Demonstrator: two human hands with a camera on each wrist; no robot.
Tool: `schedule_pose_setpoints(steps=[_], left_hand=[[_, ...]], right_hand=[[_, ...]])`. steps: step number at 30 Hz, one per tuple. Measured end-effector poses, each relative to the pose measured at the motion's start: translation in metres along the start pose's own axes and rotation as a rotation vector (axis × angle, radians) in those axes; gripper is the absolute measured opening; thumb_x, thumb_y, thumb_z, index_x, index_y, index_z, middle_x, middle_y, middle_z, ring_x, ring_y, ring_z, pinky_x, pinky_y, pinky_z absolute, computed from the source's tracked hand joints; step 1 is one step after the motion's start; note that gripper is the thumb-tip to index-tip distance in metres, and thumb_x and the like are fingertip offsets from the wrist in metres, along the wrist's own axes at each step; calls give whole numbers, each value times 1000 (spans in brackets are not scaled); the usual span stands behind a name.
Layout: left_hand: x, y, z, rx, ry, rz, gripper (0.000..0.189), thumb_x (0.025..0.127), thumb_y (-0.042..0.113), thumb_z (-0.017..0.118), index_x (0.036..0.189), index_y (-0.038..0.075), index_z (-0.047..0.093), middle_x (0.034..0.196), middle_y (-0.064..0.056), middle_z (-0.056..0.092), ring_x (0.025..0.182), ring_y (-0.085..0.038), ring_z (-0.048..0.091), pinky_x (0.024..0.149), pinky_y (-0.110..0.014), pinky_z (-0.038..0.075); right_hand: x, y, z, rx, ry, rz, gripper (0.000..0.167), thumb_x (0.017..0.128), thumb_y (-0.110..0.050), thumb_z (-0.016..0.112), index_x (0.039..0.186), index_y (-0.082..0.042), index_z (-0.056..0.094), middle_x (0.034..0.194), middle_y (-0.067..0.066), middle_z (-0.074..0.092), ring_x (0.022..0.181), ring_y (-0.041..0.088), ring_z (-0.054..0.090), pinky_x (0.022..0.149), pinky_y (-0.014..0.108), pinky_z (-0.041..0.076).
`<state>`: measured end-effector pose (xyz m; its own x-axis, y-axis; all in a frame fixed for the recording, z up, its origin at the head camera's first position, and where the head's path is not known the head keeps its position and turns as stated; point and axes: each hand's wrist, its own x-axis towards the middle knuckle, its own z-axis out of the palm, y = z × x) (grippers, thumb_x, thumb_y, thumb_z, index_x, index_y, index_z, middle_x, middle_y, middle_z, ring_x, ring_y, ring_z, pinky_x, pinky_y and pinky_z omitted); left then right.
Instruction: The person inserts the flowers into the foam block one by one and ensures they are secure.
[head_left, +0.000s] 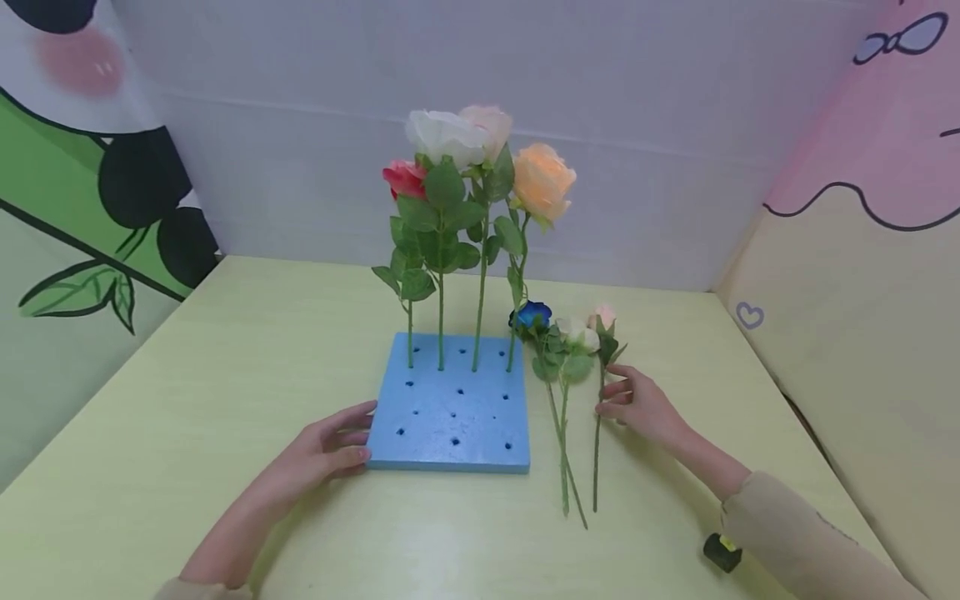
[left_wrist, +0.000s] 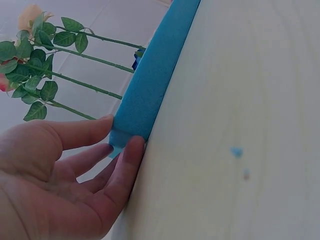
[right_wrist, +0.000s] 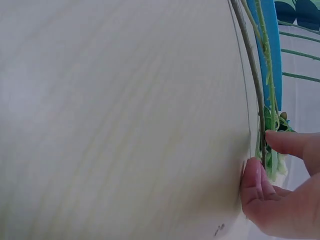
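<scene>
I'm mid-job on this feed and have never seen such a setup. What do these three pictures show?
There is no robot here: these are a person's two bare hands. The widest picture comes from a camera on the head, looking forward and down; the other two come from cameras on each wrist.

On the table sits a blue board with holes. A red flower, large white flower, pale pink flower and peach flower stand in it. To its right are a blue flower, small white flower and small pink flower.

The left hand touches the board's left edge. The right hand pinches the small pink flower's stem.
</scene>
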<state>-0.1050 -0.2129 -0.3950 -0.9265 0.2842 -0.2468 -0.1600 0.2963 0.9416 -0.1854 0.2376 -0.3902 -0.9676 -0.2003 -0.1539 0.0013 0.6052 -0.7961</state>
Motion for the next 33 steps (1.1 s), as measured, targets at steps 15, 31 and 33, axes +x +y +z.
schedule_pose_setpoints(steps=[15, 31, 33], left_hand=[[2, -2, -2, -31, -1, -26, 70, 94, 16, 65, 156, 12, 30, 157, -22, 34, 133, -35, 51, 92, -30, 56], [1, -1, -1, -46, 11, -36, 71, 94, 18, 66, 155, 12, 32, 156, -22, 37, 130, -32, 54, 92, -28, 56], [1, -1, -1, -46, 14, -36, 71, 94, 18, 67, 155, 12, 32, 156, -22, 37, 130, -32, 54, 92, -28, 56]], right_hand=[[7, 5, -9, 228, -64, 84, 69, 91, 1, 65, 149, 10, 29, 122, 32, 62, 93, 16, 71, 80, 31, 60], [10, 1, -21, 265, -54, 147, 51, 94, 0, 60, 141, 11, 44, 110, 15, 68, 81, 8, 68, 70, 27, 59], [10, -2, -24, 263, -52, 154, 49, 94, 0, 60, 140, 9, 46, 109, 12, 66, 81, 9, 68, 71, 28, 60]])
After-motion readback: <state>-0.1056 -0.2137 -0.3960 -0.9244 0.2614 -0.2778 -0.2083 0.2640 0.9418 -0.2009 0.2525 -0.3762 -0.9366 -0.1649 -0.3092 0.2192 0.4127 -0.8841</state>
